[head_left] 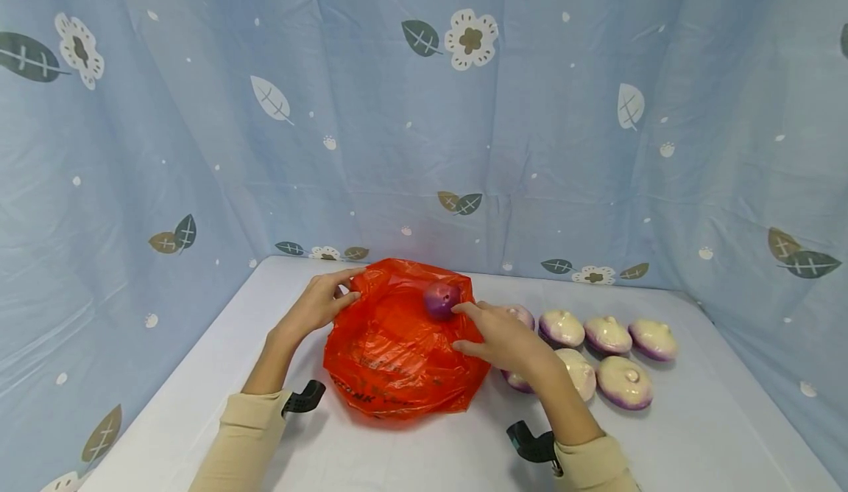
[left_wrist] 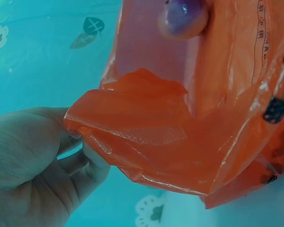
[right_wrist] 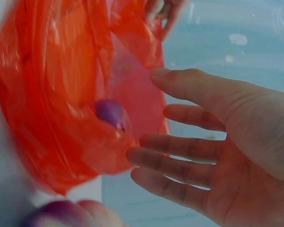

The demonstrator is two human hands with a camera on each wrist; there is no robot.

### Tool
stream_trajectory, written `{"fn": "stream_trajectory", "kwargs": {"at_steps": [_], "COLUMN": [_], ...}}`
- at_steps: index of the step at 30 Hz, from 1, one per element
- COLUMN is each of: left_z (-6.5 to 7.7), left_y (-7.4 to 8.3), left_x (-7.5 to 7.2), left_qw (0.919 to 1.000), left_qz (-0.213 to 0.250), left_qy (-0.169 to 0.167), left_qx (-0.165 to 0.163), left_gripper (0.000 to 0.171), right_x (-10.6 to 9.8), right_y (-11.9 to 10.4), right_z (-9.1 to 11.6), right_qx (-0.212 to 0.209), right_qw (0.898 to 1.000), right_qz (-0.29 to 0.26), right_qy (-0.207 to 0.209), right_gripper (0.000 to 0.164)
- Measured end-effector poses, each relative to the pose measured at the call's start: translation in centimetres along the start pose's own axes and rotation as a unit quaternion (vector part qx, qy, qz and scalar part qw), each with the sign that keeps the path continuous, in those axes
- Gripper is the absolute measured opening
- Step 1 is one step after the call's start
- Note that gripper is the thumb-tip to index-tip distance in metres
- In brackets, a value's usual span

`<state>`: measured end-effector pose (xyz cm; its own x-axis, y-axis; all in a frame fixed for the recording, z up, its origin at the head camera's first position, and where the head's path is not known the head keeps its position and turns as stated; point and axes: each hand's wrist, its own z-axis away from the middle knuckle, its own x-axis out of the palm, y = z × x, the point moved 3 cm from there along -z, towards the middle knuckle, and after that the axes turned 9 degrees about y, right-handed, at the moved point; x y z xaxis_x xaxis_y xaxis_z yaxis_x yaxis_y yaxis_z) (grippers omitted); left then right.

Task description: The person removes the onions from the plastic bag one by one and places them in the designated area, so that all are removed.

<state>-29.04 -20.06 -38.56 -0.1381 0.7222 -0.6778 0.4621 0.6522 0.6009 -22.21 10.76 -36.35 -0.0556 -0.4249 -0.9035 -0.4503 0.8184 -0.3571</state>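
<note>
A red plastic bag (head_left: pixel 391 363) lies with its mouth open on the white table. One glossy purple turnip (head_left: pixel 440 300) shows inside its far right part; the left wrist view also shows this turnip (left_wrist: pixel 183 20) within the bag. At the bag's left rim, my left hand (head_left: pixel 319 302) pinches the plastic between thumb and fingers. My right hand (head_left: pixel 506 334) is at the bag's right rim, its fingers spread and nearly straight. In the right wrist view that right hand (right_wrist: pixel 213 146) has nothing in its grasp; whether its fingertips touch the plastic, I cannot tell.
Several cream-and-purple turnips (head_left: pixel 625 383) sit in two rows on the table (head_left: pixel 715 418) right of the bag, some partly hidden by my right hand and forearm. A blue patterned curtain (head_left: pixel 371 146) hangs behind and along both sides.
</note>
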Motion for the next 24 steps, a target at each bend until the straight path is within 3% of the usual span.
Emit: {"fn": "stream_trajectory", "kwargs": {"at_steps": [6, 14, 24], "left_z": [0.0, 0.0, -0.1], "left_y": [0.1, 0.2, 0.1], "left_x": [-0.1, -0.1, 0.1], "left_qw": [1.0000, 1.0000, 0.9999], "left_qz": [0.005, -0.001, -0.016], "left_qy": [0.000, -0.001, 0.000], "left_qx": [-0.003, -0.005, -0.001], "left_gripper": [0.050, 0.050, 0.050], "right_x": [1.7, 2.4, 3.2], "right_y": [-0.9, -1.9, -1.2], "right_z": [-1.0, -2.1, -4.1], "right_qx": [0.001, 0.007, 0.044], "right_qw": [1.000, 1.000, 0.999], "right_qz": [-0.026, -0.021, -0.018], "right_qy": [-0.016, -0.018, 0.004], "right_gripper": [0.060, 0.064, 0.064]}}
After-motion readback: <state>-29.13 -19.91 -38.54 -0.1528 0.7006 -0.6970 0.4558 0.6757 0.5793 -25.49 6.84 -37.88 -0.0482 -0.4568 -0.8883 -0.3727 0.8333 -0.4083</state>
